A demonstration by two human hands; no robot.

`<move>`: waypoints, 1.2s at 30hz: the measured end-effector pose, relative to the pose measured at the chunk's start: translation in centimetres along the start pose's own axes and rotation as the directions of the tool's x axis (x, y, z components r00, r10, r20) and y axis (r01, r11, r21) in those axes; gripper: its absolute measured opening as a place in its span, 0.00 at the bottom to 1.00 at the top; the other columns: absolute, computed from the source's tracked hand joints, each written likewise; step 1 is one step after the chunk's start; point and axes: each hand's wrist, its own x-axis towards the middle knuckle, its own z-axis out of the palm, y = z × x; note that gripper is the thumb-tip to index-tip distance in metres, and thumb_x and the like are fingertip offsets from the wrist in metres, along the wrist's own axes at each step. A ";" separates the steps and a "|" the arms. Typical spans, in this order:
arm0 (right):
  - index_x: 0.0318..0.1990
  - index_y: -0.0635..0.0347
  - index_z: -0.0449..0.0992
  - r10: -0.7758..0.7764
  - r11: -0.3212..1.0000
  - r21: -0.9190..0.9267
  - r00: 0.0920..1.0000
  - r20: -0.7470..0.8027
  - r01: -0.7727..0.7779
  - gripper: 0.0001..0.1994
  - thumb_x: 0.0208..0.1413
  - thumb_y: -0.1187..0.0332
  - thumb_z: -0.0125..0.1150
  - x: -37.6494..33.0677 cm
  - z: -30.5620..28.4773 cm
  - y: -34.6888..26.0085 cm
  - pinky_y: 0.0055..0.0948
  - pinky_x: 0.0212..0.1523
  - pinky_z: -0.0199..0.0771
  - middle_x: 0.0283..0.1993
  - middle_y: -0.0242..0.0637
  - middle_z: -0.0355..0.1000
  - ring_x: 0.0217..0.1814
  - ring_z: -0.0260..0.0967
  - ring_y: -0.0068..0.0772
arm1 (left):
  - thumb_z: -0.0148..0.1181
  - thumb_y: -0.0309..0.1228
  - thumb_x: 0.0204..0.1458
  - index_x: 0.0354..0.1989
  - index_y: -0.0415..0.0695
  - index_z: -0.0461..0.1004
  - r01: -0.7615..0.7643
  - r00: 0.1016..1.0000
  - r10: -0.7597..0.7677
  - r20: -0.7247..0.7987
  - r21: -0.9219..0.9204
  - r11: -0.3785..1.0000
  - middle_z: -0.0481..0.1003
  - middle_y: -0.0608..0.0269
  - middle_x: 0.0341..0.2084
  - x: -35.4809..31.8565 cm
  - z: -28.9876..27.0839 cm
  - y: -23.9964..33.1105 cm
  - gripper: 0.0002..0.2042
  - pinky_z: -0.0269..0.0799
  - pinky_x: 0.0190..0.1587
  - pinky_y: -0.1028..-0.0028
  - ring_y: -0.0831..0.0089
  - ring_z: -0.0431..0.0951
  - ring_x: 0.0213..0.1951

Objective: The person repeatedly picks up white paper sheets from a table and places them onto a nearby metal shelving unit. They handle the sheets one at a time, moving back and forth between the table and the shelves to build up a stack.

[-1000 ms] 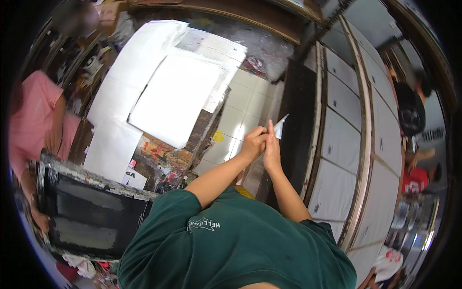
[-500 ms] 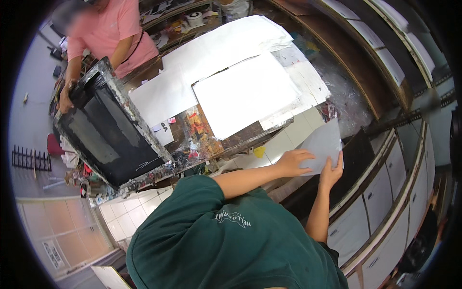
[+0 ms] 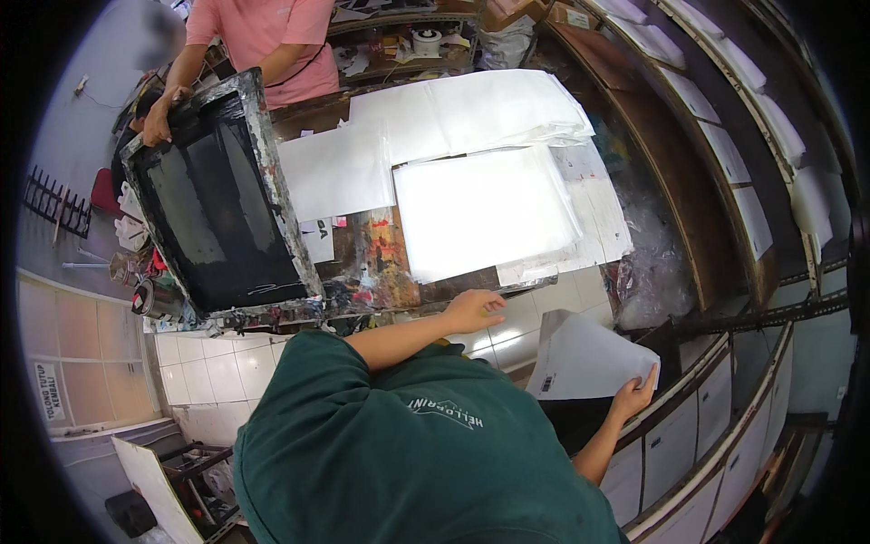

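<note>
The right hand gripped a white sheet by its lower right corner, fingers curled over the edge; the sheet was held tilted, off the table, above a dark gap beside the white cabinet fronts. The left hand was empty, fingers loosely bent, resting at the near edge of the table just below a stack of white sheets. That stack lay flat on the table, with larger white sheets spread beyond it. The table surface between the stack and the frame was smeared with paint. To the left, a second person in a pink shirt held a black screen frame at its far corner, the frame tilted over the table's left end. Shelves carrying white sheets ran along the right side.
</note>
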 end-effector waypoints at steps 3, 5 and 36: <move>0.59 0.64 0.63 0.139 0.953 0.252 0.981 0.132 -0.169 0.33 0.37 0.88 0.42 -1.0 0.5 1.1 0.30 0.54 0.64 0.61 0.42 0.62 0.61 0.61 0.40 | 0.64 0.39 0.43 0.41 0.42 0.75 0.011 0.998 -0.008 0.054 -0.052 0.999 0.76 0.55 0.35 1.8 -0.2 0.1 0.18 0.72 0.42 0.70 0.67 0.76 0.38; 0.61 0.57 0.61 0.116 0.984 0.098 0.952 0.284 -0.149 0.36 0.36 0.86 0.45 -0.4 1.0 -1.8 0.29 0.57 0.61 0.62 0.42 0.61 0.63 0.59 0.40 | 0.64 0.37 0.44 0.44 0.42 0.74 0.051 0.995 -0.045 0.084 -0.067 0.996 0.76 0.56 0.40 2.4 -0.3 -0.8 0.19 0.71 0.46 0.70 0.68 0.76 0.42; 0.61 0.57 0.62 0.847 0.479 0.475 0.246 -0.471 -0.738 0.30 0.45 0.80 0.48 -33.2 -32.5 28.3 0.20 0.42 0.64 0.54 0.36 0.63 0.42 0.63 0.25 | 0.64 0.26 0.44 0.35 0.39 0.74 0.085 0.715 -0.147 0.683 0.124 0.989 0.75 0.58 0.31 1.2 11.4 0.8 0.10 0.69 0.39 0.74 0.70 0.74 0.33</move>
